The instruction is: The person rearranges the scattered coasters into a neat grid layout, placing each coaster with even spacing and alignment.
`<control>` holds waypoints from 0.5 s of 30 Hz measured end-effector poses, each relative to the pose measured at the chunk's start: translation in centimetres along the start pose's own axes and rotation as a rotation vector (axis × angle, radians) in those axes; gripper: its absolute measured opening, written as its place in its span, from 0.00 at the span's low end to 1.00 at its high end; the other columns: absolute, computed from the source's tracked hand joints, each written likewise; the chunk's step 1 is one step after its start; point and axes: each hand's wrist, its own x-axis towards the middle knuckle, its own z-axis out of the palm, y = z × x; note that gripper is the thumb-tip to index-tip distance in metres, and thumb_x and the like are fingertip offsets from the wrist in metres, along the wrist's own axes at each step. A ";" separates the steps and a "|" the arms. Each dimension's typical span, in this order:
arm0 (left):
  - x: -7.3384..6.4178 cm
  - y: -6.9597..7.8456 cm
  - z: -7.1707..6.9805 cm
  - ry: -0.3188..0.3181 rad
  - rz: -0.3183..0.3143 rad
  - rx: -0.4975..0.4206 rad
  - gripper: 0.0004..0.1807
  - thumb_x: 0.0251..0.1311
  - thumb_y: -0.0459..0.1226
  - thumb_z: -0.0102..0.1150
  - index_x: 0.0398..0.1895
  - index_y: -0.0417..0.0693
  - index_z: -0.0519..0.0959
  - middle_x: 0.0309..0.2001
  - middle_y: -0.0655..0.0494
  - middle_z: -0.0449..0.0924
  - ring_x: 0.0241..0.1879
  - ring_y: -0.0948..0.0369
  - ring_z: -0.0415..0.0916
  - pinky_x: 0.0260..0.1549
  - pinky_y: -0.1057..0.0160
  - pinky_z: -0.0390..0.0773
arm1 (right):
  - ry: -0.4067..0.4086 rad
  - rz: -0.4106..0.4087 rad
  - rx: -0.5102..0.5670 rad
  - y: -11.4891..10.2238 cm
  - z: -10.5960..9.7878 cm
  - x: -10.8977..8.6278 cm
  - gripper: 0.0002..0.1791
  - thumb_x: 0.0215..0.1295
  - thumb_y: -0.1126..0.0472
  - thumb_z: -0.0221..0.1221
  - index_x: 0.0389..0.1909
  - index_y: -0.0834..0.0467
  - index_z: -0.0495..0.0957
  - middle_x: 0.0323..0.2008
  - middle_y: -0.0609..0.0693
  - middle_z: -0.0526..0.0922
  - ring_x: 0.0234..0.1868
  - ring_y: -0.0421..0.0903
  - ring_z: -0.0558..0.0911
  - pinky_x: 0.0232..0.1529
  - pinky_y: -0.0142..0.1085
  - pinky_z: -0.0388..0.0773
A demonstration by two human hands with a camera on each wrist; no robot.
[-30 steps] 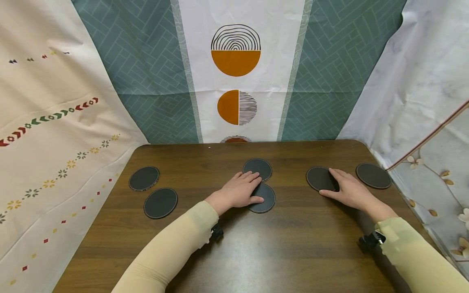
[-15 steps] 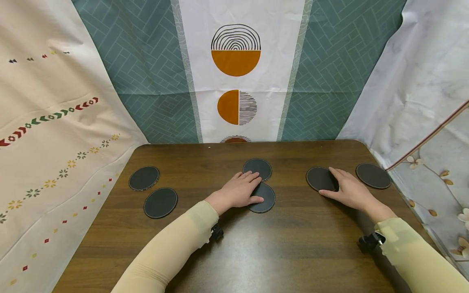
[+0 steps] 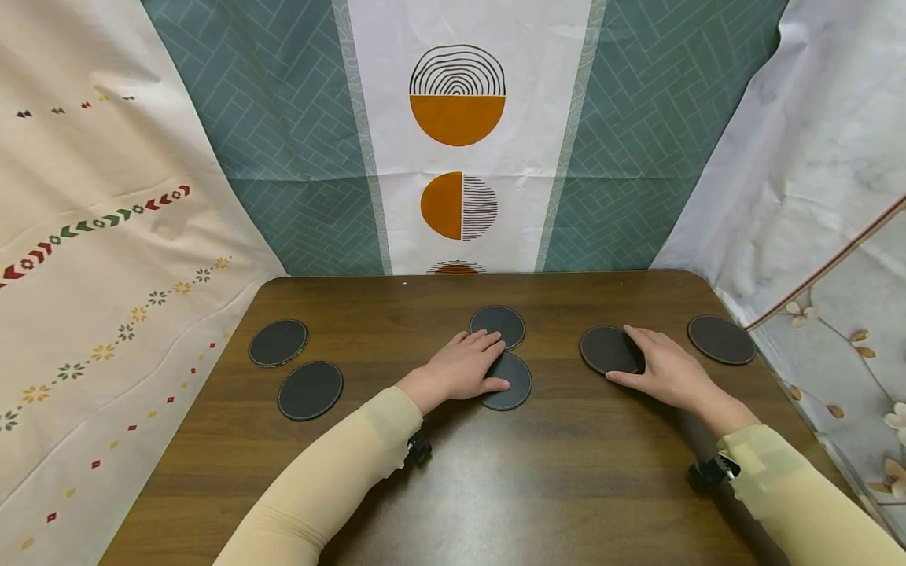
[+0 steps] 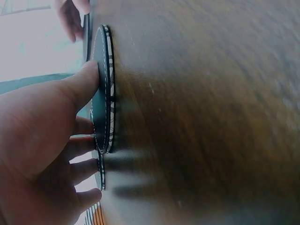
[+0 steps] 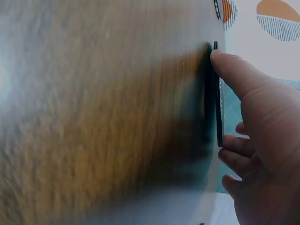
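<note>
My left hand lies with fairly straight fingers across two round black coasters near the table's middle. Its fingertips reach the far coaster; its thumb rests on the near coaster. Pale stitching and a patterned edge show on the near coaster in the left wrist view. My right hand grips another black coaster by its edges, between thumb and fingers. In the right wrist view this coaster stands a little off the tabletop, with a dark shadow beside it.
One more black coaster lies beyond my right hand, near the table's right edge. At the left lie two others, a back coaster and a front coaster. Patterned cloth hangs behind the brown wooden table.
My right hand has shifted slightly left with its coaster, away from the coaster at the right edge. The left hand and the other coasters keep their places.
</note>
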 end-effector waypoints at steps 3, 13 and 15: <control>-0.1 0.1 -0.1 0.001 -0.001 0.000 0.46 0.80 0.66 0.53 0.89 0.49 0.61 0.88 0.52 0.57 0.87 0.49 0.52 0.84 0.45 0.53 | 0.003 -0.004 0.007 -0.5 0.1 -0.1 0.60 0.68 0.30 0.72 0.82 0.72 0.64 0.76 0.74 0.70 0.75 0.77 0.69 0.72 0.71 0.67; 0.0 0.0 0.0 0.003 0.001 0.005 0.46 0.80 0.66 0.53 0.89 0.49 0.61 0.88 0.52 0.57 0.87 0.49 0.52 0.83 0.45 0.53 | -0.003 -0.031 0.028 -2.3 0.5 -0.2 0.58 0.67 0.30 0.73 0.82 0.69 0.66 0.77 0.72 0.70 0.77 0.76 0.67 0.74 0.72 0.64; 0.0 0.0 0.1 0.006 0.001 0.005 0.46 0.80 0.66 0.53 0.89 0.49 0.61 0.88 0.52 0.57 0.87 0.49 0.52 0.83 0.45 0.54 | -0.005 -0.040 0.034 -2.6 0.6 -0.3 0.58 0.67 0.31 0.73 0.81 0.69 0.67 0.77 0.72 0.71 0.77 0.77 0.66 0.75 0.71 0.63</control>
